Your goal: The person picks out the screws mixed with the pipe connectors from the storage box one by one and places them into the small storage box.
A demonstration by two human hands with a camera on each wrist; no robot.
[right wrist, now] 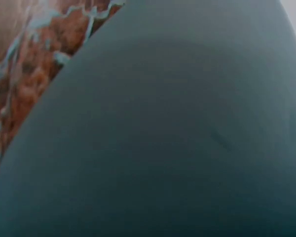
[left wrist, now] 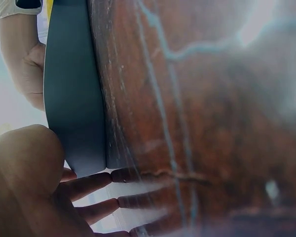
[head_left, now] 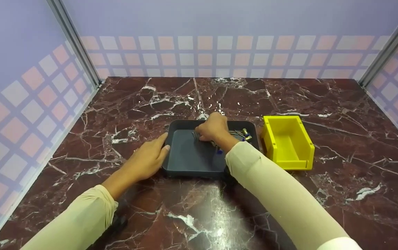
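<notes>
A dark grey tray (head_left: 193,172) sits on the table. At its left wall rests my left hand (head_left: 147,157), fingers extended along the outside and thumb close to the rim. From the left wrist, that hand (left wrist: 34,182) appears at the near corner of the tray (left wrist: 74,89). My right hand (head_left: 214,127) reaches inside, fingers curled, pinching a thin, small metal part (head_left: 195,135) that pokes out on its left. Small brass-coloured fittings with blue bits (head_left: 246,134) lie by the tray's right wall, partly hidden by the wrist. The tray's wall (right wrist: 153,123) fills the right wrist view.
Just right of the tray stands a yellow open-front bin (head_left: 288,139). The table (head_left: 115,114) is dark red marble with white veins, enclosed by tile-patterned walls (head_left: 206,45) at the back and sides. A dark object (head_left: 117,224) lies under the left sleeve.
</notes>
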